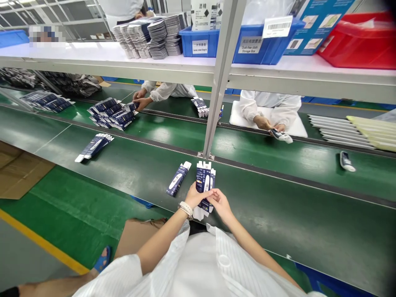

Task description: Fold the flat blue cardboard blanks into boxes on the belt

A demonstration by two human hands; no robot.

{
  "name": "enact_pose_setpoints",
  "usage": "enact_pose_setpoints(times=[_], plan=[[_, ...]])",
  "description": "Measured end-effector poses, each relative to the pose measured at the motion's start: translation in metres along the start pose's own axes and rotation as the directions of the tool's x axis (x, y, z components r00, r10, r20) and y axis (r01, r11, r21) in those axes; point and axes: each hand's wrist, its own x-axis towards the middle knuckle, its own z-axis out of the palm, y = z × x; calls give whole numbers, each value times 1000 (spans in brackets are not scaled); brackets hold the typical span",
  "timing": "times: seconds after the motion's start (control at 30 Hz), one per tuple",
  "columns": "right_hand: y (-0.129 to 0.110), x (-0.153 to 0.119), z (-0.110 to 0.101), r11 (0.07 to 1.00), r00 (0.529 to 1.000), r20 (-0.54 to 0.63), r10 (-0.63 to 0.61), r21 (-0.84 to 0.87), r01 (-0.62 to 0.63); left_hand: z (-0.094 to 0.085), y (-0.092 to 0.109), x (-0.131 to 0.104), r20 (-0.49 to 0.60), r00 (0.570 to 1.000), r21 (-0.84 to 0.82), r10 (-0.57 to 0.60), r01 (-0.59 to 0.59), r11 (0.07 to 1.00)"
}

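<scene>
Several navy-and-white flattened cartons (203,177) stand together at the edge of the green bench in front of me, their white flaps showing at both ends. My left hand (195,195), with a white band at the wrist, is closed around their left side, its thumb across the front. From the right, my right hand (219,202) pinches at the cartons' right edge, close to the left thumb. Just left of the hands lies a single blue box (178,179), tilted, with its white flap pointing up and a white device pictured on it.
Further left lies a small stack of cartons (94,146). Across the divider, one co-worker's hands (142,101) handle cartons beside a pile (113,113); another's hands (269,123) hold a white device. A metal post (220,78) rises ahead, under a shelf (123,68) with blue bins.
</scene>
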Motion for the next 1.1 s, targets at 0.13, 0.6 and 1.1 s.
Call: enact_pose_setpoints(times=[0.13,0.6,1.1], plan=[[-31,4,-6,943,930,368,24,299,-143,-23,23,-20,201,972,-43,122,-115,992],[-60,18,17,941,983,130,130,296,-164,-40,28,-37,133,981,-120,138,-122,985],[-87,10,33,974,975,-61,-214,58,218,-31,30,-41,2,897,276,442,-425,862]])
